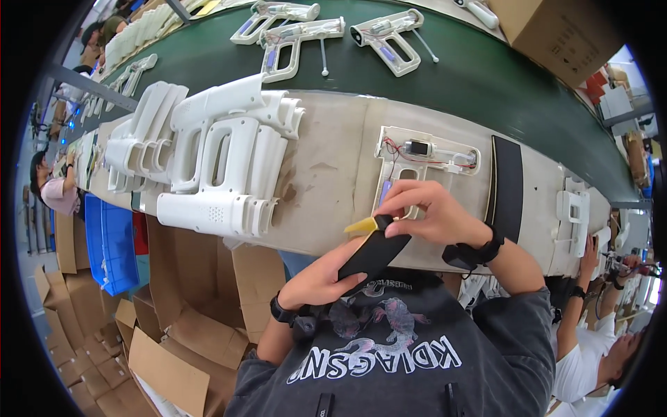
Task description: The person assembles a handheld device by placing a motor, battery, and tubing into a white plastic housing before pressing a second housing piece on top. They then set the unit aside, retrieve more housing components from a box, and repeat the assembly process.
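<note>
— long and worn, the pale workbench [333, 160] ran across our view, with a dark green conveyor belt [472, 76] curving behind it. what were we holding?

— a flat black strip [375, 254], just in front of the bench edge and above our chest. our left hand [321, 280] was closed around its lower end from beneath, and our right hand [432, 217] was curled over its upper end, fingertips pinched at a small yellow tab [363, 224] there.

— which way did it point?

— its long axis ran on a slant, from low on our left up toward the bench on our right, and the yellow tab stuck out leftward from the top end.

— and on the bench?

— right beyond our right hand lay an open white gun-shaped half shell [424, 158] with red wires and a small motor inside, its barrel along the bench. another long black strip [507, 187] lay just to its right. to the left we had a stack of white housings [222, 160]. more part-built shells [326, 31] sat on the belt.

— the room?

— cardboard boxes [180, 326] and a blue crate [111, 243] stood below the bench on our left, and another person's arm [577, 306] reached to the bench on our right.
</note>
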`<control>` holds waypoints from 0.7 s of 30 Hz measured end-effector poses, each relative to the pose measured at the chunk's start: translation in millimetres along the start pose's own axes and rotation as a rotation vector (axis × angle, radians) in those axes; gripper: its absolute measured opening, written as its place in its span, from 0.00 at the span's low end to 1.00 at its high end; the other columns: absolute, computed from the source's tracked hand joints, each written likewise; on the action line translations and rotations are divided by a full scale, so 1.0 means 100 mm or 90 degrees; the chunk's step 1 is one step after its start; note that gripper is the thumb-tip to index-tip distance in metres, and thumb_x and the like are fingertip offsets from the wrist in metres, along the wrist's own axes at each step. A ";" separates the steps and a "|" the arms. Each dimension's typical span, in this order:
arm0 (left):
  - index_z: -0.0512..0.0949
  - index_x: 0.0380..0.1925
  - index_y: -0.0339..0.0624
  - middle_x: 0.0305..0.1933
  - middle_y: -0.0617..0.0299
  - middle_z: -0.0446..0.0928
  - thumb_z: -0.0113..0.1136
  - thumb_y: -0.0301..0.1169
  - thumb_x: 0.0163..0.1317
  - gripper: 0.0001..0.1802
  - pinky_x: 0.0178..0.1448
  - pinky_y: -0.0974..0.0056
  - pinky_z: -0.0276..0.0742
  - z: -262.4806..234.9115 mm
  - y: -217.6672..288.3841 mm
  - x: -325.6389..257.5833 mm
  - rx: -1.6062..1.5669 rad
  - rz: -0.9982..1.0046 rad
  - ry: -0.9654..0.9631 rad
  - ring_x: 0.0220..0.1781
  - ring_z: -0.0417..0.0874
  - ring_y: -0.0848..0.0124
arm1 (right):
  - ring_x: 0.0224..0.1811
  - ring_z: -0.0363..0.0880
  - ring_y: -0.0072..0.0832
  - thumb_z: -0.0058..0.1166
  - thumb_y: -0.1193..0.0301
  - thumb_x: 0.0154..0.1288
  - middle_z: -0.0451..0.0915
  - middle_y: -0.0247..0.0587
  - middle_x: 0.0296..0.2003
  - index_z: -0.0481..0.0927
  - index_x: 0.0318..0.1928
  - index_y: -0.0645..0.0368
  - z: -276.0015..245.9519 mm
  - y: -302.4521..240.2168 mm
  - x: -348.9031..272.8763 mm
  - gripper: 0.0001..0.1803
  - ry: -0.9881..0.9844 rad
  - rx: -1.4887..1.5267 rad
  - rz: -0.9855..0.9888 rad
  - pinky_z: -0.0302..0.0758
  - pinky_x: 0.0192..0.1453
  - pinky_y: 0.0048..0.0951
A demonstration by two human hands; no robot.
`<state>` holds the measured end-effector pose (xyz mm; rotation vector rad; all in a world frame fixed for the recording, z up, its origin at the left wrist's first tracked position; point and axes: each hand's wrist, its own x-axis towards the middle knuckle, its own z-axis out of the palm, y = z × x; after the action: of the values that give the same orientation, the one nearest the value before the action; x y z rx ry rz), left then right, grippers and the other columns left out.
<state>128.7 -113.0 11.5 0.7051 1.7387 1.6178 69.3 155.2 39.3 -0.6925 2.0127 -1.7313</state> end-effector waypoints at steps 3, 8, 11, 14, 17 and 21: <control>0.61 0.75 0.33 0.70 0.50 0.72 0.62 0.22 0.67 0.37 0.76 0.57 0.65 -0.07 0.04 -0.08 -0.087 -0.087 0.074 0.71 0.72 0.64 | 0.47 0.81 0.34 0.71 0.79 0.57 0.82 0.40 0.44 0.88 0.50 0.58 -0.24 0.12 0.13 0.18 0.069 -0.178 -0.043 0.78 0.53 0.32; 0.60 0.74 0.31 0.63 0.50 0.78 0.70 0.26 0.63 0.42 0.67 0.58 0.76 -0.36 0.14 0.22 -0.040 -0.053 0.395 0.63 0.80 0.62 | 0.56 0.75 0.42 0.66 0.81 0.55 0.78 0.38 0.52 0.86 0.54 0.54 -0.39 0.41 0.16 0.23 0.056 -0.515 -0.188 0.75 0.60 0.41; 0.59 0.75 0.32 0.64 0.44 0.77 0.71 0.27 0.63 0.44 0.68 0.54 0.75 -0.40 0.11 0.49 0.150 -0.054 0.529 0.65 0.80 0.53 | 0.52 0.75 0.39 0.66 0.80 0.55 0.78 0.36 0.51 0.86 0.53 0.54 -0.28 0.42 0.14 0.22 -0.014 -0.561 -0.158 0.75 0.61 0.40; 0.59 0.76 0.33 0.66 0.39 0.73 0.70 0.28 0.63 0.43 0.70 0.50 0.73 -0.37 -0.21 0.59 0.627 -0.019 0.611 0.67 0.76 0.45 | 0.51 0.74 0.39 0.66 0.80 0.54 0.78 0.35 0.50 0.87 0.53 0.53 -0.23 0.42 0.14 0.23 -0.025 -0.569 -0.186 0.75 0.61 0.39; 0.71 0.68 0.36 0.70 0.41 0.70 0.68 0.28 0.66 0.32 0.71 0.49 0.72 -0.23 -0.03 0.40 0.566 0.006 0.577 0.69 0.74 0.44 | 0.50 0.74 0.39 0.67 0.79 0.54 0.78 0.36 0.50 0.87 0.55 0.51 -0.21 0.39 0.17 0.25 -0.047 -0.549 -0.185 0.74 0.60 0.39; 0.84 0.55 0.39 0.58 0.52 0.83 0.68 0.25 0.64 0.18 0.66 0.55 0.77 -0.16 0.60 -0.07 0.402 0.042 0.561 0.61 0.83 0.52 | 0.49 0.74 0.40 0.68 0.79 0.54 0.79 0.37 0.50 0.86 0.57 0.50 -0.18 0.31 0.16 0.27 -0.057 -0.522 -0.175 0.74 0.58 0.39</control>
<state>118.5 -123.2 72.4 0.3045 2.9602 1.5177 41.8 163.4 12.3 -1.3120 2.6403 -0.8958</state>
